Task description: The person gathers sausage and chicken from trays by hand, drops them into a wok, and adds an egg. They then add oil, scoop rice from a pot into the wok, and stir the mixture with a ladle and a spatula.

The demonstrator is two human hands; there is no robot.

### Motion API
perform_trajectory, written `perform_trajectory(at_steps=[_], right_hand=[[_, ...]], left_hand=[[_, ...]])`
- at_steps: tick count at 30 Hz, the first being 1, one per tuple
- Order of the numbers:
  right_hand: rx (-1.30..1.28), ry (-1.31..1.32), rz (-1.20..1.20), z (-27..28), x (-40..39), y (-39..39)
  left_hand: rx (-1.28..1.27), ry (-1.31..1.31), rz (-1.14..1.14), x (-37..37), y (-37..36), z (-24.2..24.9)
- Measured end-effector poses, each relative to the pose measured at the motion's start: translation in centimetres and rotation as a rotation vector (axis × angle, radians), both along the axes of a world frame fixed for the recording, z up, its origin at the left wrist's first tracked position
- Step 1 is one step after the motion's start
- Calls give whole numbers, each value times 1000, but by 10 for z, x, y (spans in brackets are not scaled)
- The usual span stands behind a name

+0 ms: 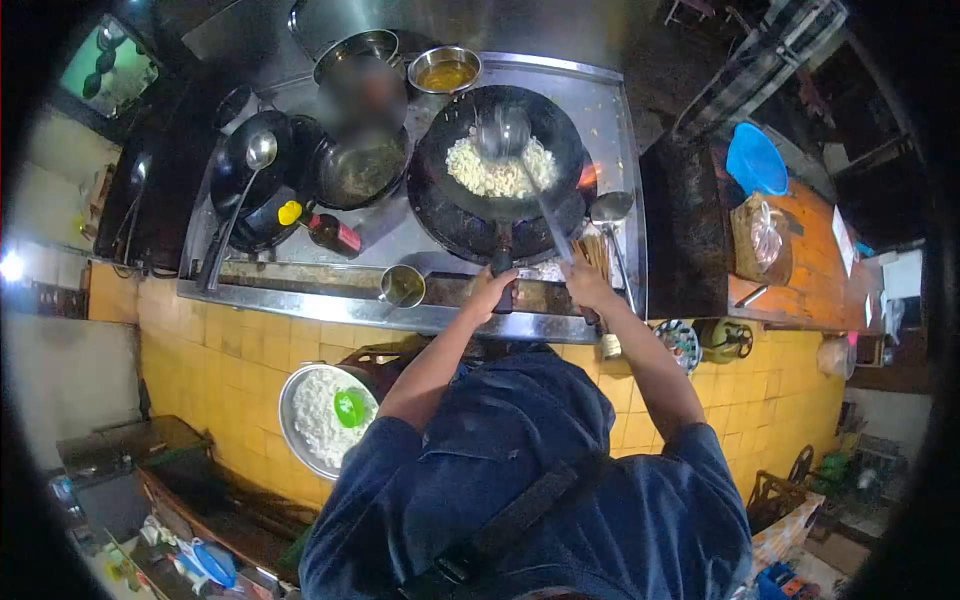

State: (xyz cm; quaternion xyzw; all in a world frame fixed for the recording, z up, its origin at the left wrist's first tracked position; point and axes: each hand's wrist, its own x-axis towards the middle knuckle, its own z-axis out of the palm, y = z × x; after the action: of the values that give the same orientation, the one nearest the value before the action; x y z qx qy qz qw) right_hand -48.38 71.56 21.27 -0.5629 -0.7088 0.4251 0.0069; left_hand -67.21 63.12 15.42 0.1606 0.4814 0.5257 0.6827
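A large black wok point(455, 125) sits over a burner in the middle of the stove, with pale rice point(480, 178) heaped inside it. My left hand point(487, 292) is wrapped round the wok's handle point(504, 262) at the near side. In my right hand point(590, 280) is the long shaft of a metal ladle point(503, 133). The ladle's bowl reaches into the wok, over the far part of the rice. Orange flame point(587, 177) shows at the wok's right edge.
Another ladle point(261, 150) rests across black pans at left, beside a yellow-capped bottle point(332, 232). A metal cup point(402, 286) stands on the stove's front edge. A bowl of yellow liquid point(445, 72) is behind. A pot of white rice point(322, 420) stands lower left; a basket point(760, 240) sits right.
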Motion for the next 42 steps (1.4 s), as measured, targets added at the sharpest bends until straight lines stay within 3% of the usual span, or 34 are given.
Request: perform_trajectory(at_steps=[1,3,4,5,6,8,10,11,12,13,15,16,18,19,22,24,27,28,30,33,35,36,37,39,42], right_hand=[[20,-9,19,4,1,13],[-525,321,-233,39,-1,35],[-432,392,-201,82,2,40],[-395,774,-336,122,1,38],[-459,973,-231,158,7,44],[-75,1076,-185,188,-9,51],[200,758,-220,200,-58,51],[602,672,-42,189,-80,60],[896,942,0,171,-106,78],[967,1246,-45,152,-129,96],[456,1462,66,178,-160,122],[451,1459,66,202,-164,114],[565,1489,-210,250,-179,101],[566,1501,-192,243,-189,104],[491,1540,-434,203,-193,112],[523,1399,-178,216,-197,129],[586,1411,-207,230,-175,109],[599,1449,-255,218,-169,103],[884,1344,-158,163,-181,120],[789,1186,121,174,-171,136],[588,1225,-152,229,-169,81],[587,1223,-145,210,-170,88],[773,1161,-117,171,-164,96],[1026,1069,17,173,-173,99],[826,1019,-37,210,-169,95]], left_hand=[[22,51,15,-1,-1,2],[55,130,40,1,-3,-7],[123,203,42,1,-6,-16],[197,336,61,1,-13,-38],[200,323,106,2,-21,-31],[83,401,27,3,-38,-1],[125,350,57,7,-43,2],[98,326,60,8,-42,-5],[69,298,54,10,-43,-10],[40,374,46,8,-41,-6],[51,392,51,6,-43,-5],[68,424,49,5,-45,-3],[56,486,73,3,-44,9],[46,481,69,2,-43,13],[80,456,67,10,-50,1],[53,440,86,6,-46,6],[72,426,83,0,-37,2],[39,410,71,5,-44,-2],[23,414,89,6,-45,7],[68,509,69,9,-54,17],[66,415,127,5,-45,3],[126,371,146,6,-45,5],[99,431,124,8,-49,0],[91,502,121,-1,-36,6],[4,585,51,2,-49,17]])
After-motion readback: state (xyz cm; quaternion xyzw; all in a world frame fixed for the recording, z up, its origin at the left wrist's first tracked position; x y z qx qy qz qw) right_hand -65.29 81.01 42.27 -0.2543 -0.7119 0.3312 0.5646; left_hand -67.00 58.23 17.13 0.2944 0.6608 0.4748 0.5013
